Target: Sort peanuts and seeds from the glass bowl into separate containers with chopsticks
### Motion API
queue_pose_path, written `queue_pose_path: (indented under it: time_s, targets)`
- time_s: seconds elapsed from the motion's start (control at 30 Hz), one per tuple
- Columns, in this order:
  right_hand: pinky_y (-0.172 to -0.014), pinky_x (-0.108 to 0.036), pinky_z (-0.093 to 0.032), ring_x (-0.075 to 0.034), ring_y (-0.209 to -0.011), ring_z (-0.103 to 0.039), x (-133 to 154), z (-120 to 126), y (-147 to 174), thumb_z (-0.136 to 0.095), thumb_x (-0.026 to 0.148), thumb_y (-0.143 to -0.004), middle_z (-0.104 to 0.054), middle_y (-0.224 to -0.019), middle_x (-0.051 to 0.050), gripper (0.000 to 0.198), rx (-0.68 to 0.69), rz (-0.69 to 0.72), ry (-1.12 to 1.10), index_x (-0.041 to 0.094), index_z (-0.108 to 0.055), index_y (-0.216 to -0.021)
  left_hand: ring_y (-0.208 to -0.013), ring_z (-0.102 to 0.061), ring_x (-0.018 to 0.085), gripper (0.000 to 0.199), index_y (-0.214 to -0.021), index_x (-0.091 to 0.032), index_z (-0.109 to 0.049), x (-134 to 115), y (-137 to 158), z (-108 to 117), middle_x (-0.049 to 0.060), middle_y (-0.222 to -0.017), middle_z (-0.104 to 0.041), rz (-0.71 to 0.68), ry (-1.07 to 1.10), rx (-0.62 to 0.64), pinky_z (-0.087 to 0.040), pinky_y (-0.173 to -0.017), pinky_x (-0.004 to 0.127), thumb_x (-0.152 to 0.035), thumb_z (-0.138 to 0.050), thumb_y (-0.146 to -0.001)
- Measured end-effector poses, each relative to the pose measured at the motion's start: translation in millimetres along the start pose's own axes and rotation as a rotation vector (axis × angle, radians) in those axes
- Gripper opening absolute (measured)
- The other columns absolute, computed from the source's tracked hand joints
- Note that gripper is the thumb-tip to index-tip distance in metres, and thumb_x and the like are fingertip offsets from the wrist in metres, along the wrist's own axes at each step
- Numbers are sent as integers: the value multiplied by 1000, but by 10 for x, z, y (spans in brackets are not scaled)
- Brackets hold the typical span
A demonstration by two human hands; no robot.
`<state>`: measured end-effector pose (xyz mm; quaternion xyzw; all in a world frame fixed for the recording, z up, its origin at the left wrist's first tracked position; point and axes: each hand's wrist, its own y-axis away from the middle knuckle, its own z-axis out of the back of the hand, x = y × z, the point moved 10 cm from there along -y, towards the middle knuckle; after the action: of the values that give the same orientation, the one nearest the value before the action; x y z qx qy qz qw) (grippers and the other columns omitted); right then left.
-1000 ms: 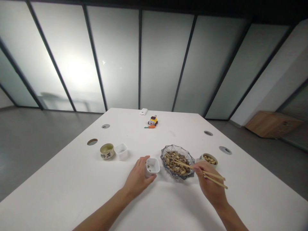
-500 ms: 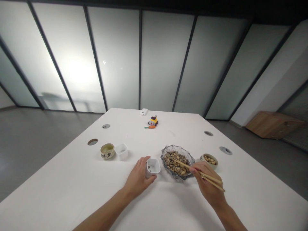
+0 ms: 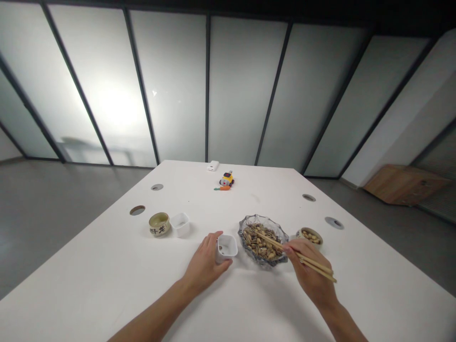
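My left hand (image 3: 206,261) is wrapped round the left side of a small white plastic container (image 3: 227,247), which stands on the table with a few small dark bits inside. In my right hand (image 3: 309,270) is a pair of wooden chopsticks (image 3: 317,267). Their tips reach into a clear glass bowl (image 3: 245,244) full of sunflower seeds (image 3: 260,244) mixed with larger pale nuts. Whether the tips pinch a seed is too small to tell. Just beyond my right hand sits a small ceramic bowl (image 3: 299,233) with pale nuts (image 3: 310,236) in it, partly hidden by the hand.
On the left, a green ceramic bowl (image 3: 160,224) with dark characters stands beside another white plastic container (image 3: 180,225). Farther back lie a toy carrot (image 3: 223,188), a yellow toy vehicle (image 3: 227,179) and a white box-like object (image 3: 213,166). Round holes (image 3: 137,210) pierce the white table (image 3: 124,275).
My right hand and the chopsticks have shifted slightly to the right, the tips staying over the seeds. My left hand and the container have not moved.
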<state>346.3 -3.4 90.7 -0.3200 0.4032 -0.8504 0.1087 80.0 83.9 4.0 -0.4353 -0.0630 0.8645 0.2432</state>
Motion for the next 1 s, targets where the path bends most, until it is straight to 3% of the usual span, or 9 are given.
queue_pose_path:
  time_s: [0.2,0.3,0.4,0.5,0.73,1.0]
  targets:
    - [-74,-38,-58,-23,-80,-70,-154,138,21,-63,49,-99,-75,-83,-5,30,-112,-109,-18,26,-76,-84,-130,-59,31,67,-143,-20,-49,-8,-4,-21,12,-137,-63,25,-8,32,-45,-114,49,-20,-74,-80]
    - [-73,-38,-59,-24,-81,-70,-239,132,89,-63,49,-99,-74,-85,-7,32,-177,-225,-187,24,-74,-82,-130,-59,31,68,-143,-20,-48,-12,-1,-40,12,-137,-63,27,-30,50,-45,-114,49,-21,-75,-80]
    - [-69,-37,-60,-24,-79,-71,-190,4,144,-63,47,-99,-72,-84,-7,32,-144,-272,-349,23,-72,-79,-131,-59,32,68,-142,-21,-49,-26,3,-50,13,-139,-63,14,-51,59,-44,-115,49,-21,-75,-79]
    - [-71,-35,-59,-23,-79,-71,-34,-37,135,-65,44,-99,-73,-81,-6,29,-100,-212,-309,24,-73,-79,-131,-60,31,67,-141,-21,-51,-40,5,-37,12,-139,-64,3,-58,49,-45,-115,48,-21,-76,-79]
    - [-72,-32,-57,-20,-78,-71,153,119,21,-64,36,-101,-75,-84,-3,19,-107,47,6,25,-75,-89,-128,-61,30,67,-141,-21,-51,-32,-4,-41,11,-136,-65,14,-54,56,-47,-112,45,-21,-76,-78]
    - [-75,-31,-57,-18,-78,-69,150,-80,48,-66,23,-101,-71,-86,-2,8,-6,108,-44,24,-70,-94,-128,-61,30,68,-141,-22,-50,-26,4,-40,11,-137,-64,11,-47,62,-46,-113,45,-21,-76,-79]
